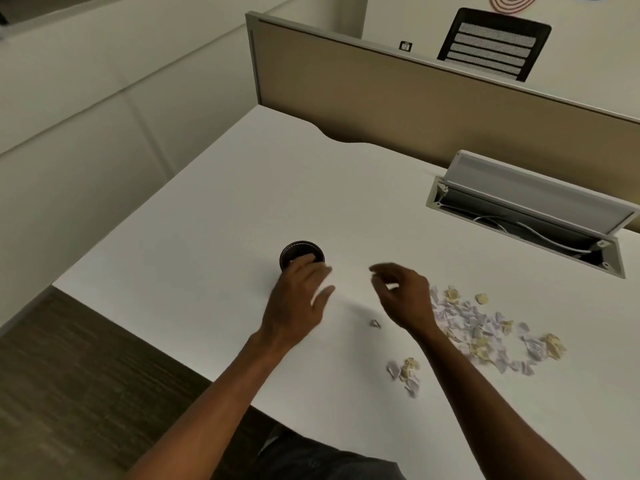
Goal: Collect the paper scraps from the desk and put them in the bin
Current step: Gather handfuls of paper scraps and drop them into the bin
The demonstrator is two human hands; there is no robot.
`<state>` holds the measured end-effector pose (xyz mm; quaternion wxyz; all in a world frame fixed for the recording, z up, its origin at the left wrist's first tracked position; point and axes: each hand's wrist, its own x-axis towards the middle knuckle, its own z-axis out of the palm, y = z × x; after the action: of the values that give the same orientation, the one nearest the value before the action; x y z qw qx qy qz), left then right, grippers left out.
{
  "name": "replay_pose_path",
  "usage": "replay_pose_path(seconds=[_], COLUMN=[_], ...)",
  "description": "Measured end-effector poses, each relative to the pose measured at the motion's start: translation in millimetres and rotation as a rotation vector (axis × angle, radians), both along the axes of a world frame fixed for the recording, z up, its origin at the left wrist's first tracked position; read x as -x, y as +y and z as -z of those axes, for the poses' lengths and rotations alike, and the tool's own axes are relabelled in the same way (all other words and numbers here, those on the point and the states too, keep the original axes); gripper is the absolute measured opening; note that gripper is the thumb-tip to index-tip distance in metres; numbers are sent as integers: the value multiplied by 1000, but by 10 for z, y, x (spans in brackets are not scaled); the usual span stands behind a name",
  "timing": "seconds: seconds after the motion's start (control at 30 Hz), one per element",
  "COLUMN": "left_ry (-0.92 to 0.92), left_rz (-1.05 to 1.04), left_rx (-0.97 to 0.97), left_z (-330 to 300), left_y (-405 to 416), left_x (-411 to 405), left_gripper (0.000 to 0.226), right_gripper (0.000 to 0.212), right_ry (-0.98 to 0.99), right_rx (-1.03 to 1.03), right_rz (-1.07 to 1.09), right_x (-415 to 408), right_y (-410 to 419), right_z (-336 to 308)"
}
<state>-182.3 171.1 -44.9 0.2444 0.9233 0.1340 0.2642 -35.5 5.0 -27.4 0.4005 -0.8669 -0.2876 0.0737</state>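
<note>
A small round dark bin [300,251] stands on the white desk [214,244], a little left of centre. My left hand [298,299] reaches to the bin's near side with fingers straight, its fingertips at the rim. My right hand [403,294] hovers above the desk to the right of the bin, fingers loosely curled, and I see nothing in it. A wide scatter of white and yellow paper scraps [491,327] lies just right of that hand. A smaller cluster of scraps [407,374] sits nearer me, and one single scrap [375,323] lies between my hands.
An open cable tray [526,216] with a raised lid and white cables is set into the desk at the right. A beige partition [415,98] closes the desk's far side, with a black chair [495,43] behind it. The desk's left edge drops to brown carpet [69,375].
</note>
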Motion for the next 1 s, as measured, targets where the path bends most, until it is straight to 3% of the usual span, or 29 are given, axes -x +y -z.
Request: replay_pose_path(seconds=[0.1,0.27,0.4,0.7,0.83,1.0], left_ry=[68,411,551,452,361,394], left_rz=[144,223,250,415,331,316], left_rx=[56,208,204,154,220,214], left_z=[155,466,622,783,848,952], left_y=[-377,-730,-872,-1091,-1117,-1151], left_x=[-73,-313,-479,-318,-134,13], left_gripper=[34,44,49,43,50,67], right_gripper=[17,28,38,38,43,54], right_ry=[31,144,244,272,131,37], right_rx=[147,414,451,348,272,557], right_rz=[136,278,291,211,317,178], right_x=[55,275,469,651,438,211], right_y=[-642,-1379,-1526,-1275,-1291,-1335], right_z=[213,431,540,650,616,583])
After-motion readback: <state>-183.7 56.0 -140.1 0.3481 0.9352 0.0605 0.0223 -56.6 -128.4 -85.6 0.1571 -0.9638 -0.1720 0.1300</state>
